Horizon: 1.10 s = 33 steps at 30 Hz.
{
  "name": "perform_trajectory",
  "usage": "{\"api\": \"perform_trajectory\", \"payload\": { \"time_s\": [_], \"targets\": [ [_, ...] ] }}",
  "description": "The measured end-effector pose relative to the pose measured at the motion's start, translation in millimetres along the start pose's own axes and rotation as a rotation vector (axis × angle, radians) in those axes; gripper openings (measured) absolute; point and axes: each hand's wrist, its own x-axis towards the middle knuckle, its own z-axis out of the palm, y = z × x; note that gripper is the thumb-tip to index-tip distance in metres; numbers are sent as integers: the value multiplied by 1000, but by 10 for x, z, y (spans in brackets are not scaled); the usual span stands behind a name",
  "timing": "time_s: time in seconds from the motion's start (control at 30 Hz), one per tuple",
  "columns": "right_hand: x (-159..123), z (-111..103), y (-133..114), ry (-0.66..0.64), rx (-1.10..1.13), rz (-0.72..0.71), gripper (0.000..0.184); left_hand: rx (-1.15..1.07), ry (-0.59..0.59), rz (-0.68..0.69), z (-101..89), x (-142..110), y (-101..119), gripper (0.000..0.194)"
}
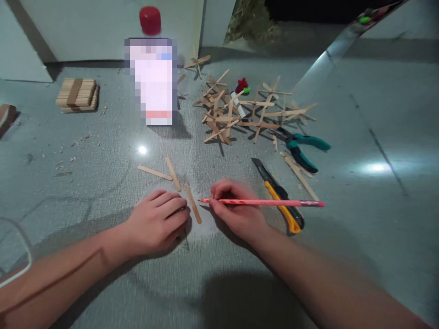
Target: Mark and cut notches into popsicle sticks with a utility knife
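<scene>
My right hand [236, 210] pinches a pink pencil [274, 203], its point facing left toward a short craft stick [192, 204]. That stick lies between my two hands on the grey surface. Close by its other side rests my left hand [159, 221], fingers curled and pressed together, their tips turned down; whatever may be under them is hidden. Two more sticks, one craft stick [155, 173] and another craft stick [173, 174], lie just beyond my left hand. A yellow and black utility knife [279, 198] lies beneath the pencil's rear half, beside my right hand.
Crossed stick pieces [222, 116] pile up beyond my hands. Teal-handled pliers [302, 146] and loose sticks [300, 176] lie to the right. A banded stick bundle [77, 94] is far left. A red-capped bottle [150, 20], its body pixelated, stands at the back.
</scene>
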Motion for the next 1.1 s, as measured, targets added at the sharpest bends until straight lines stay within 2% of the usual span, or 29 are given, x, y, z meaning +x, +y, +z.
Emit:
{"api": "perform_trajectory", "payload": {
  "time_s": [0.13, 0.33, 0.57, 0.67, 0.77, 0.87, 1.1],
  "targets": [
    [-13, 6, 15, 30, -26, -8, 11, -6, -68, -22, 9, -8, -7, 22],
    [-20, 47, 37, 82, -11, -10, 9, 20, -143, -112, 18, -47, -23, 20],
    [16, 114, 62, 140, 18, -18, 7, 1, -222, -27, 16, -56, -29, 35],
    [36, 147, 117, 150, 32, -26, 13, 13, -217, -28, 29, -61, -37, 33],
    [74, 157, 198, 164, 10, -34, 28, 24, -204, -25, 38, -54, -56, 31],
    [135, 133, 265, 162, -91, -43, 37, 34, -193, -13, 43, -35, -79, 29],
    [227, 94, 283, 64, -508, -59, 33, 45, -168, -66, 64, -39, -176, 26]
  ]
}}
